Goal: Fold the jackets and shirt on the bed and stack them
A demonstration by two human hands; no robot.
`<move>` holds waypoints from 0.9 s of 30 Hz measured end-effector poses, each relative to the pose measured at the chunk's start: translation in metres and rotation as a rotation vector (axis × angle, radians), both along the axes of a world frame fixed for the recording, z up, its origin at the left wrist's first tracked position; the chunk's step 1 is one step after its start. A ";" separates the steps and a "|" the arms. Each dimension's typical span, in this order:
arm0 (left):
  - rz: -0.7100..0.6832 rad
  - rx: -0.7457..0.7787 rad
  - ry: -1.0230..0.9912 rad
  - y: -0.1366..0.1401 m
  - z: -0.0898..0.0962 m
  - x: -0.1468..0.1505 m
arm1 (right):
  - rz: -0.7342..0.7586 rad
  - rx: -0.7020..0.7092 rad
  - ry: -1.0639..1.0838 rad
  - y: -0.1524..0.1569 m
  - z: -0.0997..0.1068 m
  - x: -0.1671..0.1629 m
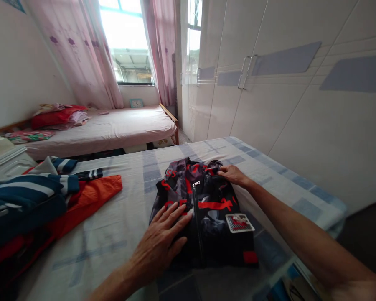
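A black and grey zip jacket (213, 238) with red lettering and a square patch lies folded on the bed in front of me, its zipper running down the middle. My left hand (167, 234) rests flat on the jacket's left front, fingers spread. At the upper right of the jacket, my right hand (233, 174) pinches the dark fabric by the collar and shoulder. The tips of its fingers are partly hidden by the cloth.
A heap of clothes (28, 192), blue-striped and orange-red, lies to the left on the patterned sheet (138, 188). Behind stands another bed (125, 127) with folded bedding and a small clock (136, 103). White wardrobe doors (288, 96) line the right side.
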State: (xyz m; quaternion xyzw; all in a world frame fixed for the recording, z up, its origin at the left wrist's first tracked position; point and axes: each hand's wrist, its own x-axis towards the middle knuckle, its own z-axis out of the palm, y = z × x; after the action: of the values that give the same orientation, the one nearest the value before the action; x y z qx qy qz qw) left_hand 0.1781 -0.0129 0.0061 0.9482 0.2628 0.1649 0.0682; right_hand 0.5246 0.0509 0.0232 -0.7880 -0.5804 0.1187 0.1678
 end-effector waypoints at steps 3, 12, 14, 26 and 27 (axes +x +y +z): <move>0.039 -0.017 0.076 -0.007 -0.004 -0.002 | -0.068 0.078 -0.029 -0.002 -0.007 -0.008; 0.013 0.112 0.187 -0.028 -0.003 -0.036 | -0.326 0.373 0.352 -0.139 0.010 -0.018; -0.005 0.185 0.189 -0.032 -0.005 -0.031 | -0.269 0.313 0.660 -0.183 0.011 -0.041; 0.034 0.329 0.049 -0.026 0.042 0.005 | -0.169 0.309 1.997 -0.188 -0.023 -0.207; 0.028 0.340 0.052 -0.028 0.041 0.005 | -0.204 0.372 2.020 -0.176 -0.028 -0.211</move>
State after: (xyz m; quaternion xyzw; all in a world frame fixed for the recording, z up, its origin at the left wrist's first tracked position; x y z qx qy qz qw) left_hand 0.1833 -0.0405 0.0470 0.9463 0.2458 0.1833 -0.1023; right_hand 0.3135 -0.1254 -0.0049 -0.3278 -0.1083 0.6187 0.7057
